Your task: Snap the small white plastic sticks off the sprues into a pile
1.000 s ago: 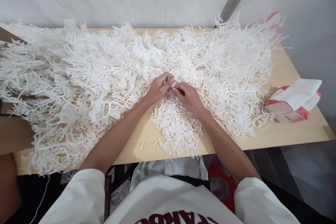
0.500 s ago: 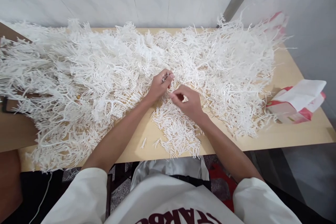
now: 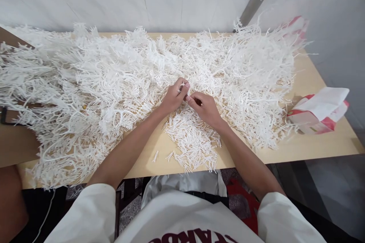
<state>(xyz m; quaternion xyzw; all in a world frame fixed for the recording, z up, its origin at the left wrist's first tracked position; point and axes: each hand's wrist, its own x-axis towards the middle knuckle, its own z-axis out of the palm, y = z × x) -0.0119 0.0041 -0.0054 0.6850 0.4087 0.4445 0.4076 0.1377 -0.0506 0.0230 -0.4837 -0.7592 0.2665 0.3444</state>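
Over the worktop, the left hand grips white strands; the right hand has rejoined it, apparently resuming two-handed work, its hold unclear.

2 arms stretched forward, converging; left grip curled closed, right grip curled just beside.

Desk: white strands heaped along back edge, short pieces by front edge, red-white packet near right edge.
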